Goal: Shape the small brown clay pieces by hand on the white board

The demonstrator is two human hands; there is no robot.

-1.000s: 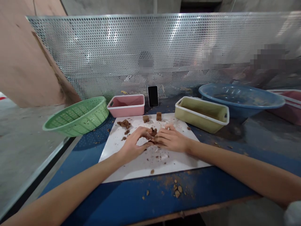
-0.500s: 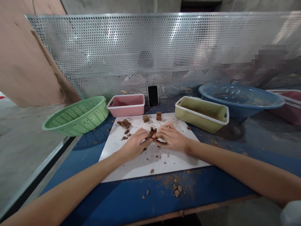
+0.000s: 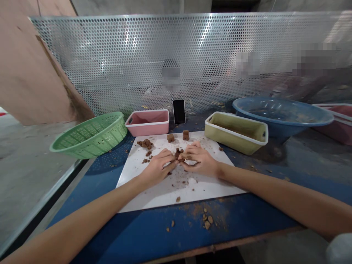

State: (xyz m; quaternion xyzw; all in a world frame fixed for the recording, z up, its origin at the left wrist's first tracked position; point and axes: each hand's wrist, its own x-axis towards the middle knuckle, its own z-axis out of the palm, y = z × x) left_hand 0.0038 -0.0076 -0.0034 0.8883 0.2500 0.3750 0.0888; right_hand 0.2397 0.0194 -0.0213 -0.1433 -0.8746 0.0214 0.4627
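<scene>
1. Left hand (image 3: 159, 164) and right hand (image 3: 200, 161): fingertips closed on a dark-brown, irregular, clay-like lump (image 3: 178, 151).
2. Lump is over white rectangular sheet (image 3: 154, 197), back from near edge of blue flat surface (image 3: 123, 234).
3. Step, judged: pinch-shaping; next move calls for light, opposed finger pressure.
</scene>
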